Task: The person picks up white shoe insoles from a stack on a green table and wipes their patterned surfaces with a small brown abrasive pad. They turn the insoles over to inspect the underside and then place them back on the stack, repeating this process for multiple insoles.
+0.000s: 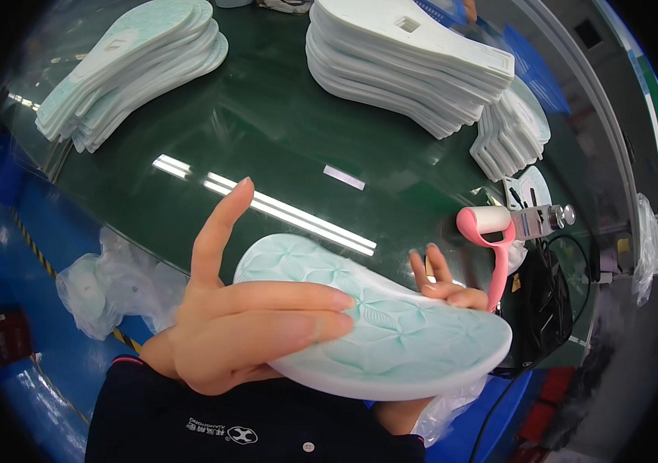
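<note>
In front of my chest is a white, sole-shaped panel [414,339] with a pale green embossed flower pattern, tilted toward me. My left hand [244,324] grips its left part, with two fingers pressed flat on the patterned face and one finger raised above the table. The left thumb is hidden. From beneath, my right hand [448,289] supports the panel, its fingertips showing over the far edge and its palm hidden behind it. A pink lint roller [491,239] with a white roll lies just beyond the right hand.
Tall stacks of white panels stand at the far left [143,62] and far right [398,62] of the dark green table [267,139]. A smaller stack [510,131] and a clear bottle with a metal cap [541,220] sit at the right. Plastic bags [116,282] hang left of the table.
</note>
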Available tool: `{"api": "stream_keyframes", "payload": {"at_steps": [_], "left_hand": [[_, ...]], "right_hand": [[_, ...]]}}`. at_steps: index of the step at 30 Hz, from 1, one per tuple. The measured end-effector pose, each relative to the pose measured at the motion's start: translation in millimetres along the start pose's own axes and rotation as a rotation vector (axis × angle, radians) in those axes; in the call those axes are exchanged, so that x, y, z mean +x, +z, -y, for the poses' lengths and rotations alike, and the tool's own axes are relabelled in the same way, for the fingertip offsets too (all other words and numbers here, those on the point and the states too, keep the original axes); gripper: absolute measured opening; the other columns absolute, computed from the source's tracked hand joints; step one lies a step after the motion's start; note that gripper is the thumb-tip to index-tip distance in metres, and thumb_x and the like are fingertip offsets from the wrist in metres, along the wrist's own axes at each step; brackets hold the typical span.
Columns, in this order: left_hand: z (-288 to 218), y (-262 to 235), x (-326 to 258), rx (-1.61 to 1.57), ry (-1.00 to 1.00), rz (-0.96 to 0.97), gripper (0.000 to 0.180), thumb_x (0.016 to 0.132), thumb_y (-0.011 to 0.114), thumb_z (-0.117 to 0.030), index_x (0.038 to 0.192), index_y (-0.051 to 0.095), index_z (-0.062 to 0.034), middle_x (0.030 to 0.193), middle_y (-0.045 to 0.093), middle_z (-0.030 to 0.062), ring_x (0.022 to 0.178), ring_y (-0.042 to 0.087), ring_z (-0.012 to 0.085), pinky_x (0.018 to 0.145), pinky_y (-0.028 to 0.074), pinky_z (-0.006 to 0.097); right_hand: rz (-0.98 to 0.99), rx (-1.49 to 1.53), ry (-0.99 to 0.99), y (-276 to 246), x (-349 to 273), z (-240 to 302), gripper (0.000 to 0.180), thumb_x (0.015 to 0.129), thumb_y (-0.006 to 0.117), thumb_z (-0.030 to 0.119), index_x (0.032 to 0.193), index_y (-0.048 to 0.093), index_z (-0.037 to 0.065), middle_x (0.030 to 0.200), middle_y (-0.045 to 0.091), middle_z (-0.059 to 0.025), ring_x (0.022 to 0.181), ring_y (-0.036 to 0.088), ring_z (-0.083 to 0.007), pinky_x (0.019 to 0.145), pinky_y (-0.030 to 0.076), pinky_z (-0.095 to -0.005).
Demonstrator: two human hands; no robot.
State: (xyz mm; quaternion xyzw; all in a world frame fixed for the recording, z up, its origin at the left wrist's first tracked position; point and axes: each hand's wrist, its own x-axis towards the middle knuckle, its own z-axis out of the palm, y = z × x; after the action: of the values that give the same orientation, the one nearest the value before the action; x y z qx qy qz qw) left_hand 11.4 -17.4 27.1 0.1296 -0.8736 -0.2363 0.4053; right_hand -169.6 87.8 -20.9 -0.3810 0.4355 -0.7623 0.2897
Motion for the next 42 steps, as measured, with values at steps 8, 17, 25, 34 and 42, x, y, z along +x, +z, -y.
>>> {"api": "stream_keyframes", "payload": {"at_steps": [8,17,25,34,42], "left_hand": [[1,18,-2,0.429,0.368,-0.345,0.047,0.071,0.054,-0.051,0.088,0.041,-0.0091,0.048,0.046,-0.0033,0.049,0.052,0.0086,0.088,0.027,0.058],[-3,-1,15,0.196,0.195,-0.089,0.063,0.076,0.033,-0.06,0.101,0.042,-0.0027,0.057,0.055,-0.0003,0.056,0.055,0.0128,0.09,0.017,0.063],[13,4,5,0.09,0.077,-0.066,0.024,0.067,0.064,-0.033,0.078,0.055,-0.0125,0.062,0.058,-0.005,0.084,0.053,0.0191,0.093,0.018,0.063],[14,7,5,0.051,0.143,-0.091,0.007,0.07,0.06,-0.021,0.068,0.057,-0.0143,0.061,0.058,-0.0081,0.08,0.054,0.0179,0.092,0.019,0.064],[15,9,9,0.149,0.23,-0.041,0.023,0.069,0.061,-0.03,0.082,0.059,-0.0104,0.08,0.059,-0.0011,0.091,0.052,0.0213,0.092,0.019,0.062]], "right_hand": [[0.107,-0.439,-0.299,17,7,24,0.082,0.048,0.08,0.015,0.116,0.036,0.0,0.121,0.043,-0.0186,0.12,0.03,-0.0338,0.098,0.019,-0.0489],[0.357,-0.676,-0.403,22,13,23,0.063,0.061,0.071,0.016,0.115,0.04,0.009,0.07,0.065,0.0014,0.092,0.057,-0.0232,0.097,0.02,-0.0535],[0.22,-0.664,-0.543,14,17,20,0.063,0.062,0.071,0.016,0.116,0.038,0.012,0.067,0.064,0.0022,0.093,0.057,-0.0232,0.094,0.025,-0.0548],[0.199,-0.646,-0.506,8,12,14,0.064,0.063,0.07,0.019,0.117,0.037,0.009,0.07,0.065,-0.0001,0.097,0.054,-0.0285,0.093,0.025,-0.0553],[0.34,-0.579,-0.392,9,16,19,0.069,0.061,0.07,0.011,0.121,0.036,0.004,0.074,0.064,-0.0067,0.098,0.053,-0.0312,0.092,0.026,-0.0558]]}}
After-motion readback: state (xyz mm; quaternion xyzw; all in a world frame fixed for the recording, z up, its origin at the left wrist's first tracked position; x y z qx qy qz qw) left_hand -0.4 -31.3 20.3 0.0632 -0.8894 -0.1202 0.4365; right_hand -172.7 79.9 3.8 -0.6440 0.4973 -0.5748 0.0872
